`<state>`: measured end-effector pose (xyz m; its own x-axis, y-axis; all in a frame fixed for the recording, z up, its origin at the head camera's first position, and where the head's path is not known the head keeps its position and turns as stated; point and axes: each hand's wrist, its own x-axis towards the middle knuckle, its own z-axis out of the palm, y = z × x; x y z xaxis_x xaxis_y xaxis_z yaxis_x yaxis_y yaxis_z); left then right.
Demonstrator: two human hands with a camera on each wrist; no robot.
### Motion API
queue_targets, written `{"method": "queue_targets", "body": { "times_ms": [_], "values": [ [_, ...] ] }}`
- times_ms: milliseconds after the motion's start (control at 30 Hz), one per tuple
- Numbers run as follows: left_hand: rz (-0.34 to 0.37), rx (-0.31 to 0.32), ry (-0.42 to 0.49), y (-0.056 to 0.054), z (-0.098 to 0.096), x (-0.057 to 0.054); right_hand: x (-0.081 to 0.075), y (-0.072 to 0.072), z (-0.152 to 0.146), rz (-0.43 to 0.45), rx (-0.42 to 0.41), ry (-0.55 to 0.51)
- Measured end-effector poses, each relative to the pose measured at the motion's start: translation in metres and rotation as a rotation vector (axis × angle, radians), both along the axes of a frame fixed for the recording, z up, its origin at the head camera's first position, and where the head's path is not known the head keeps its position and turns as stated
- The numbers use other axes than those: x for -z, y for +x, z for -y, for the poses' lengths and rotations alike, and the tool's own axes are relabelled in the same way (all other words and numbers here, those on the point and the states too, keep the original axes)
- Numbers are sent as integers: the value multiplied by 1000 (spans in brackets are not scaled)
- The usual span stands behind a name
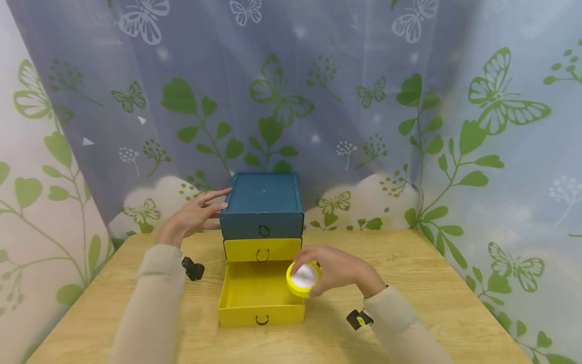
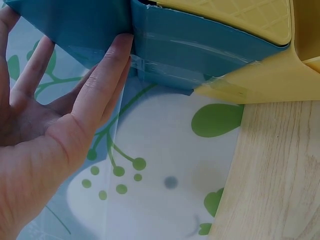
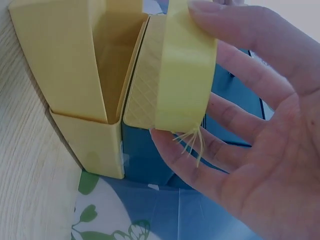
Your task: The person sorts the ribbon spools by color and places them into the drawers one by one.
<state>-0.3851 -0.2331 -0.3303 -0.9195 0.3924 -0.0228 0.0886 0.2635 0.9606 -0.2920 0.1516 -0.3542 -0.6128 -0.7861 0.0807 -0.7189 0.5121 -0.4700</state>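
Note:
A small drawer cabinet has a blue top drawer (image 1: 262, 224), a yellow middle drawer (image 1: 245, 250) and a yellow bottom drawer (image 1: 241, 316) that is pulled out, its inside showing bare. My left hand (image 1: 193, 217) rests with straight, spread fingers against the cabinet's blue left side (image 2: 95, 30). Over the bottom drawer's right edge, my right hand (image 1: 338, 270) grips a round yellow-rimmed disc with a white face (image 1: 303, 277) between thumb and fingers. In the right wrist view its yellow rim (image 3: 185, 70) carries a tuft of thin yellow strands (image 3: 192, 137).
The cabinet stands toward the back of a light wooden table (image 1: 391, 283). Behind it hangs a curtain (image 1: 341, 116) printed with leaves and butterflies. Black wrist cameras sit at the left (image 1: 193, 269) and right cuffs.

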Motion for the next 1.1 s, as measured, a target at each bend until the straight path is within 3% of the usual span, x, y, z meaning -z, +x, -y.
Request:
{"method": "queue_targets", "body": {
  "times_ms": [267, 467, 767, 1100],
  "values": [
    [12, 8, 21, 0, -1, -1, -2, -5, 16, -1, -7, 48],
    [9, 10, 22, -1, 1, 1, -6, -12, 34, 56, 16, 89],
    [0, -5, 13, -2, 0, 2, -6, -21, 62, 24, 48, 213],
    [5, -16, 12, 0, -1, 0, 0, -26, 84, 54, -5, 240]
  ]
}}
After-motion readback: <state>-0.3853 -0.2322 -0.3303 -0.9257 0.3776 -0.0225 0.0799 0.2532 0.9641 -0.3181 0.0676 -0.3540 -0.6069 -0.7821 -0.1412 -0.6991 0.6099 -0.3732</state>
